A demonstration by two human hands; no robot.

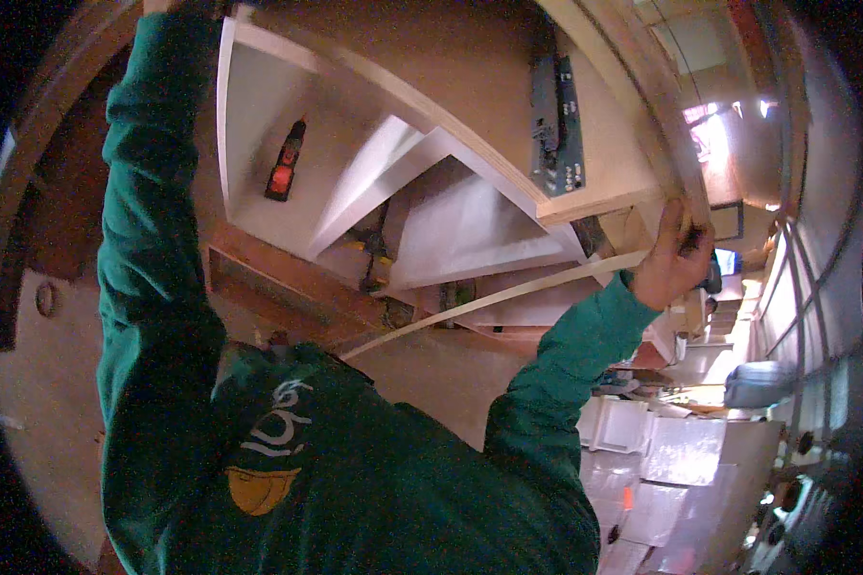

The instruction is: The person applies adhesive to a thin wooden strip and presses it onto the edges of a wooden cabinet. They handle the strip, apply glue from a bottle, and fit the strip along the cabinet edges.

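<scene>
My left arm in a green sleeve reaches up the left side; only a sliver of my left hand (168,6) shows at the top edge, fingers hidden. At the right, my right hand (676,259) grips the edge of a curved pale wooden board (657,105). A long thin pale strip (489,302) runs from beside that hand down toward my body. On the plywood panel (451,57) lies a dark metal fixture (558,125). A black-and-red tool (281,172) sits in the pale cabinet compartment (259,86), near a yellow-and-black clamp (374,259).
More pale angled compartments (470,220) and a reddish wooden shelf edge (278,287) lie below the panel. Stacked white wrapped panels (681,450) stand at the lower right, near a grey-blue bundle (758,383). A wall with dark lines or cables (801,297) runs along the far right.
</scene>
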